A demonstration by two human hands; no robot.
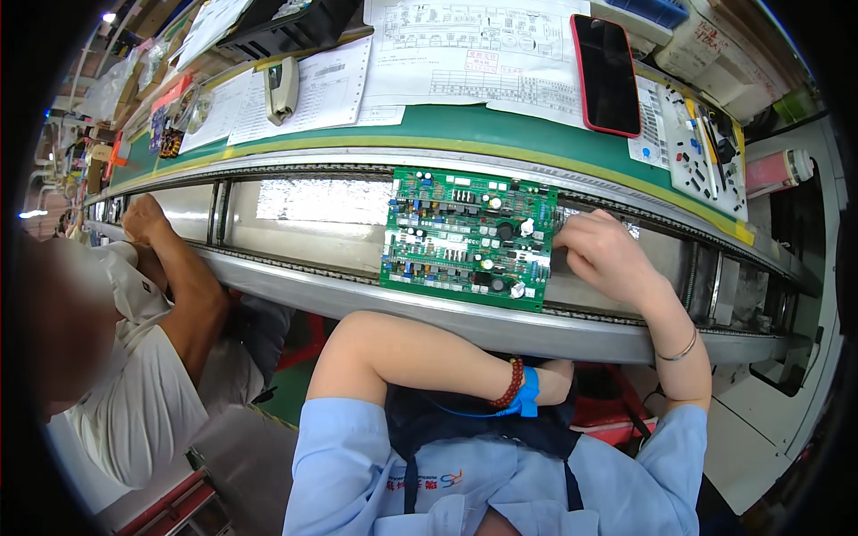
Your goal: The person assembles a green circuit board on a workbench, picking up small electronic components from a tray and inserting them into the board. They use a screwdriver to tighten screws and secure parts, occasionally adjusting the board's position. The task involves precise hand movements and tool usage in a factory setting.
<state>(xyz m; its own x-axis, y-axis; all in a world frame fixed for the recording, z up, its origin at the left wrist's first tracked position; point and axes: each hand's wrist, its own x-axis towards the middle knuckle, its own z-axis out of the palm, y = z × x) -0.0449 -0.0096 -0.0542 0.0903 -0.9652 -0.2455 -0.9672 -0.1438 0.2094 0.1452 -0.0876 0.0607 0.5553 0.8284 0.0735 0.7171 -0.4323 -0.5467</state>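
Note:
A green circuit board (469, 239) crowded with small components lies across the two chain rails of the conveyor (349, 299) in front of me. My right hand (608, 255) is at the board's right edge, fingers curled and fingertips against that edge. A thin bangle circles my right wrist. My left arm is folded across my lap, with a red bead bracelet and a blue wrist strap (529, 391) on it. Below the near rail, my left hand (558, 382) rests apart from the board, its fingers hidden.
Beyond the conveyor, a green bench holds paper drawings (483, 67), a red-edged phone (608, 76), a stapler (281, 91) and a white board with small black parts (706, 152). At left, a co-worker's hand (145, 219) reaches over the conveyor. A white machine stands at right.

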